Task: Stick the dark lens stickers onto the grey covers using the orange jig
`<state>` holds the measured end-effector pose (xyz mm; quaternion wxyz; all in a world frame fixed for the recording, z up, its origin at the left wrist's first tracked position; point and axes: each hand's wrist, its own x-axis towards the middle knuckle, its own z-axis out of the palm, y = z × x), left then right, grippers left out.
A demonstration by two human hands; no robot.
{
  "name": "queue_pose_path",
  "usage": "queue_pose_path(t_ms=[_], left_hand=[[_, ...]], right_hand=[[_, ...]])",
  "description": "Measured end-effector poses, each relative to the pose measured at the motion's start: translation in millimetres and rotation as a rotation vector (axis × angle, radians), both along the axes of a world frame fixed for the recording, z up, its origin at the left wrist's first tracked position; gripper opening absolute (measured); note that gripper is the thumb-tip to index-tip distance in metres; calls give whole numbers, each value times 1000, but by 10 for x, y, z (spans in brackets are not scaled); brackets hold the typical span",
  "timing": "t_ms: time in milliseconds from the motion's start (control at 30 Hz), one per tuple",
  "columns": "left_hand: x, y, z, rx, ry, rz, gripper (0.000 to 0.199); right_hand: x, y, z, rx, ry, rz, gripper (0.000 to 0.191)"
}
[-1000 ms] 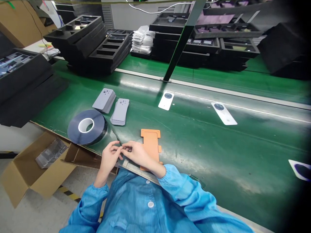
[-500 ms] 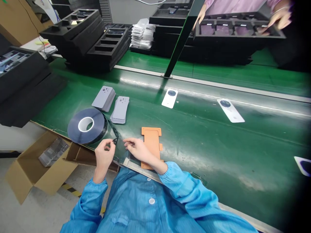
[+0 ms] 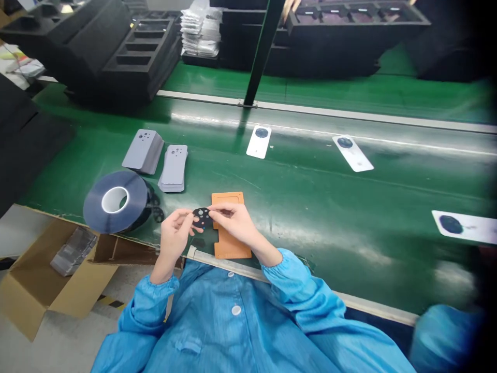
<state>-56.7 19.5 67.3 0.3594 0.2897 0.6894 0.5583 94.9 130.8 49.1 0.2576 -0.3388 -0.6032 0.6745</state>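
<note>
Head view: left hand [image 3: 176, 233] and right hand [image 3: 233, 221] pinch one black piece [image 3: 201, 217] between them, beside one orange plate [image 3: 232, 235]. Left of the plate, two grey stacks [image 3: 143, 150] and one tape roll [image 3: 116, 202]; beyond and right, three white panels [image 3: 259, 142].

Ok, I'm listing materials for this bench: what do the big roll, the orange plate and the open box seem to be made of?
The big roll looks like glossy plastic film, given its dark sheen, on a smooth white core. The orange plate looks matt and evenly coloured: plastic or painted metal, I can't tell. The open box looks like plain brown cardboard, with folded-out flaps.
</note>
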Motion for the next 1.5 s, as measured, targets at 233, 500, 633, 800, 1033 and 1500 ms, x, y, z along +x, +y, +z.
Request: queue_pose_path(t_ms=[233, 500, 633, 800, 1033, 1500], left_hand=[[239, 275, -250, -34, -23, -124, 36], [175, 428, -474, -118, -14, -141, 30], [159, 522, -531, -119, -68, -177, 27], [159, 590, -543, -165, -103, -198, 27], [137, 607, -547, -197, -114, -207, 27], [142, 625, -559, -215, -56, -213, 31]], right_hand=[[457, 232, -170, 35, -106, -200, 31], [536, 435, -344, 108, -260, -233, 31], [519, 417, -391, 147, -353, -200, 30], [533, 409, -396, 150, -317, -232, 30], [521, 405, -378, 148, -315, -255, 30], [500, 361, -472, 361, -374, -235, 25]])
